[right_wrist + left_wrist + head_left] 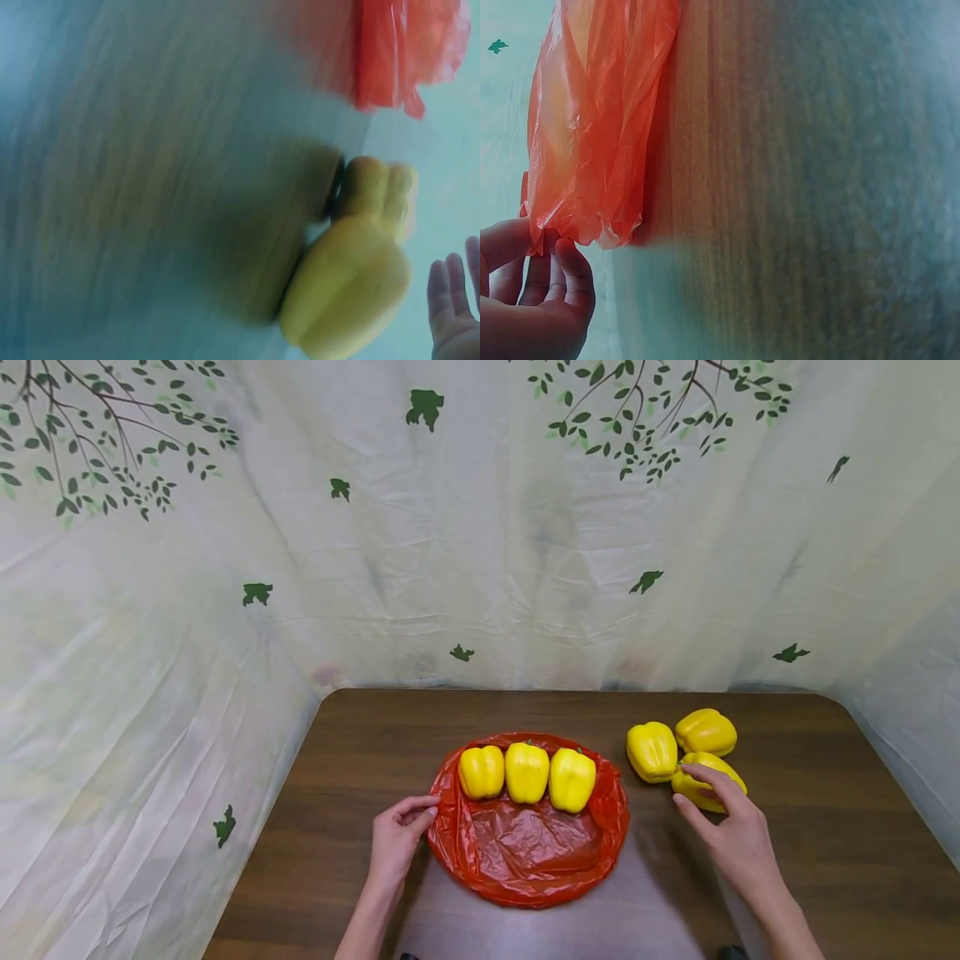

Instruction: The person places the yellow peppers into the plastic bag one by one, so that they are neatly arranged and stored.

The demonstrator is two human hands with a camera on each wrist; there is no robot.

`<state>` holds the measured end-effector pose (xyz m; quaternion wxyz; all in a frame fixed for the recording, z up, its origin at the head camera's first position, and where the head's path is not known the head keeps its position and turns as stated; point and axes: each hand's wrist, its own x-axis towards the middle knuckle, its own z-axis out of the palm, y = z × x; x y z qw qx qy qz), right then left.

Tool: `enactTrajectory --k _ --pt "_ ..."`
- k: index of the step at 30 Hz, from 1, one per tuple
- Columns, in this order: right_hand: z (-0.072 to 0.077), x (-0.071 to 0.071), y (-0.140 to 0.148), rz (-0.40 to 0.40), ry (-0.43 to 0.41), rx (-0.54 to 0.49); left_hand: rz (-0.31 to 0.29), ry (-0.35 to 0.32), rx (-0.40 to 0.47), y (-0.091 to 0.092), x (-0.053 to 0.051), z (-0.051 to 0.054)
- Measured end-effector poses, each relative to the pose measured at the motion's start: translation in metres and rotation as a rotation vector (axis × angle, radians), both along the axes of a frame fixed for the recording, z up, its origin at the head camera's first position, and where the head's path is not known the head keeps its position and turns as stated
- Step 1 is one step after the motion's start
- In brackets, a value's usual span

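Note:
A red plastic bag lies spread in a round shape on the table, its edge rolled up. Three yellow bell peppers stand in a row inside its far half. My left hand pinches the bag's left rim between thumb and fingers; the left wrist view shows the red film caught there. Over the nearest of three loose peppers on the right, my right hand reaches with thumb and fingers spread. In the right wrist view its fingers are apart from the near pepper.
Two more yellow peppers, one on the left and one at the back, sit against the near one. The brown wooden table ends at a pale curtain with leaf prints. Small dark objects show at the bottom edge.

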<state>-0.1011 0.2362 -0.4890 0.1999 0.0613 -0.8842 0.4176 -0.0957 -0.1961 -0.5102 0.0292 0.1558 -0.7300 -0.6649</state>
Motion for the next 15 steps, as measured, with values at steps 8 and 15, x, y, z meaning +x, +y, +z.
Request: enactTrajectory --k 8,15 --pt "-0.001 0.000 0.023 -0.006 0.076 -0.011 0.014 0.023 0.024 0.001 0.000 -0.003" --pt "-0.005 -0.011 0.044 0.001 0.044 0.071 0.019 0.021 0.025 0.000 0.000 -0.003"
